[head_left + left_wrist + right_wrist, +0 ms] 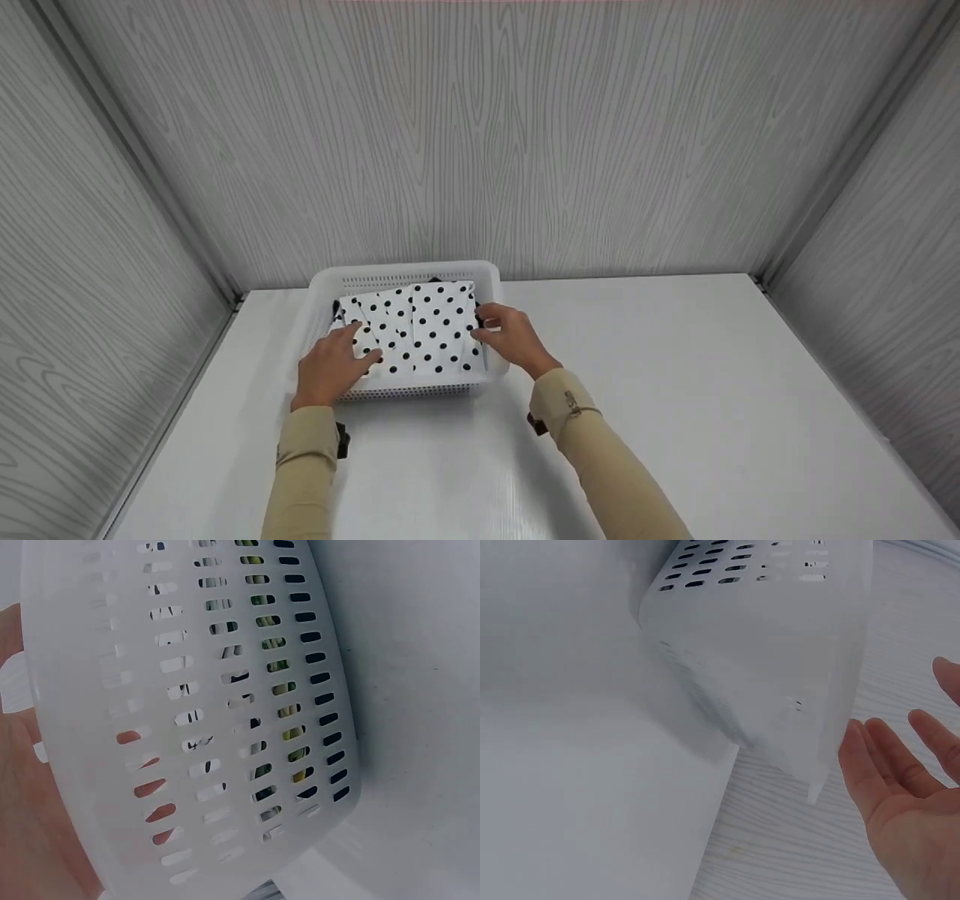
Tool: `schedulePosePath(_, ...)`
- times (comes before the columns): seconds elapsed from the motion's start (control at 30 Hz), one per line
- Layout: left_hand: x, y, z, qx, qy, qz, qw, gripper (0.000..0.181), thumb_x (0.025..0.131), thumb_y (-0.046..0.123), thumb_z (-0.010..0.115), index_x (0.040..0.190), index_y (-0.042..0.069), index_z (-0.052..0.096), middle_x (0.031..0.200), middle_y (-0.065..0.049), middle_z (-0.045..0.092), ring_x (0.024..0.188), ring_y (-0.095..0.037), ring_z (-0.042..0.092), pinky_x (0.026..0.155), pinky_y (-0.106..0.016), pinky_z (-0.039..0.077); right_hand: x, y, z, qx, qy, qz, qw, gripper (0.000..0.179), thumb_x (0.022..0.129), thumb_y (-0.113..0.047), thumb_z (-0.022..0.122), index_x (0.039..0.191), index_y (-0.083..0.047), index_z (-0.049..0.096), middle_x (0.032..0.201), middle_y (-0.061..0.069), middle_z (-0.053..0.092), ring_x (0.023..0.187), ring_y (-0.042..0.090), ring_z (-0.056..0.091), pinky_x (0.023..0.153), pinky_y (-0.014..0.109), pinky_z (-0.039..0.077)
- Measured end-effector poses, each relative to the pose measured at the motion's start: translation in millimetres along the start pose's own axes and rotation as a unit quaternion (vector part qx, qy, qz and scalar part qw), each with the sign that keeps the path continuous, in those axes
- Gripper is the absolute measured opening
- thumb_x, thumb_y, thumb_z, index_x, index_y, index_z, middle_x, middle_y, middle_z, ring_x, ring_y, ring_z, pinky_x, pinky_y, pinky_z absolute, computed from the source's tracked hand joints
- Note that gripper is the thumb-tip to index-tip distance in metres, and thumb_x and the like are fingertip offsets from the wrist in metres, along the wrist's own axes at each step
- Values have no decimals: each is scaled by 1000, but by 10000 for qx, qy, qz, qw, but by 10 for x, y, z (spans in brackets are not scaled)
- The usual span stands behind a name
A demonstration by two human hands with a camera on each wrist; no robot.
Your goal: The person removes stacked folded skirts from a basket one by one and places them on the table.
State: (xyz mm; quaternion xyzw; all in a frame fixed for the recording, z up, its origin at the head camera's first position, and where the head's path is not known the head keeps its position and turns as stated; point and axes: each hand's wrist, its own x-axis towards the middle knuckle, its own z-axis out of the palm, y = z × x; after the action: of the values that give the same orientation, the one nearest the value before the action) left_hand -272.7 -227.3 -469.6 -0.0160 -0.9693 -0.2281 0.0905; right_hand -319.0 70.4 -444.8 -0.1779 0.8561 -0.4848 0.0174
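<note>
A white cloth with black polka dots (442,322) lies folded in a white perforated plastic basket (405,268). Over the cloth's left part, my left hand (330,367) has its thumb and fingers spread apart. At the right side, my right hand (517,341) is by the cloth's edge and the basket rim, with its fingers loosely bent; the right wrist view shows the fingertips (855,736) close to the rim. In the left wrist view the basket wall (90,727) hides much of the left hand (30,817). Whether either hand touches the cloth is unclear.
The basket stands on a white table (675,405) near its back edge. Grey wood-grain panels rise behind (480,135) and at both sides. Through the basket's slots, yellow-green and dark patches show beneath the cloth.
</note>
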Motion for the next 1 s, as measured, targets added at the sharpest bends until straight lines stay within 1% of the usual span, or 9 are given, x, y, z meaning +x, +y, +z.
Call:
schedulePosePath(0.1, 15, -45, -34, -52, -108, -139, 9998, 69, 95, 40, 65, 147, -2, 48, 138, -31, 54, 117, -52, 55, 89, -68, 47, 38, -63, 90, 117, -205, 282, 9993, 44, 95, -9, 70, 136, 5, 59, 138, 24, 58, 125, 37, 57, 102, 46, 48)
schedulePosePath(0.2, 40, -75, -42, -96, -124, -229, 9996, 69, 95, 41, 65, 147, -2, 48, 136, -31, 55, 116, -51, 57, 88, -68, 48, 53, -123, 181, 313, -467, 725, 9958, 53, 96, -14, 70, 143, 2, 53, 147, 22, 51, 128, 37, 53, 105, 48, 46)
schedulePosePath(0.33, 45, -92, -14, -203, -211, -327, 9990, 70, 95, 41, 64, 148, -2, 47, 139, -31, 53, 119, -51, 55, 90, -68, 47, 54, -151, 291, 421, -559, 1060, 9919, 63, 95, -16, 72, 150, 0, 45, 154, 20, 42, 137, 36, 45, 110, 48, 40)
schedulePosePath(0.47, 39, -104, 23, -267, -318, -411, 9983, 72, 95, 41, 65, 149, -2, 46, 143, -32, 49, 123, -53, 51, 93, -68, 45, 47, -134, 368, 253, -452, 1071, 9929, 66, 93, -15, 74, 150, 1, 44, 156, 21, 39, 143, 36, 37, 115, 47, 34)
schedulePosePath(0.63, 120, -124, 38, -339, -279, -451, 9980, 71, 94, 39, 65, 147, -4, 47, 145, -32, 47, 127, -54, 46, 98, -68, 41, 87, -110, 430, 249, -259, 1105, 9932, 67, 93, -15, 74, 150, 1, 43, 155, 22, 40, 141, 37, 40, 113, 47, 36)
schedulePosePath(0.7, 166, -119, 43, -463, -354, -509, 9970, 72, 94, 39, 65, 148, -4, 45, 148, -32, 44, 132, -55, 42, 102, -68, 38, 110, -102, 453, 313, -116, 1151, 9928, 68, 92, -13, 75, 151, 2, 43, 154, 22, 40, 140, 37, 41, 112, 47, 38)
schedulePosePath(0.77, 212, -122, 50, -670, -539, -646, 9942, 74, 95, 40, 63, 151, -3, 42, 151, -31, 40, 136, -55, 36, 107, -68, 33, 125, -95, 480, 344, 59, 1230, 9918, 69, 90, -12, 76, 150, 2, 44, 153, 23, 42, 138, 37, 43, 111, 47, 39)
schedulePosePath(0.9, 261, -149, 58, -1162, -907, -1013, 9839, 80, 98, 43, 59, 157, -2, 29, 159, -31, 27, 144, -52, 25, 115, -62, 24, 137, -88, 542, 368, 312, 1515, 9873, 71, 88, -12, 78, 150, 0, 45, 150, 24, 44, 136, 37, 46, 109, 46, 42)
schedulePosePath(1.0, 264, -188, 73, -1347, -990, -1139, 9793, 83, 98, 43, 58, 159, -3, 24, 160, -32, 23, 145, -51, 23, 117, -60, 23, 134, -81, 582, 386, 325, 1784, 9827, 77, 87, -13, 78, 153, -1, 40, 151, 24, 43, 138, 37, 44, 111, 46, 40)
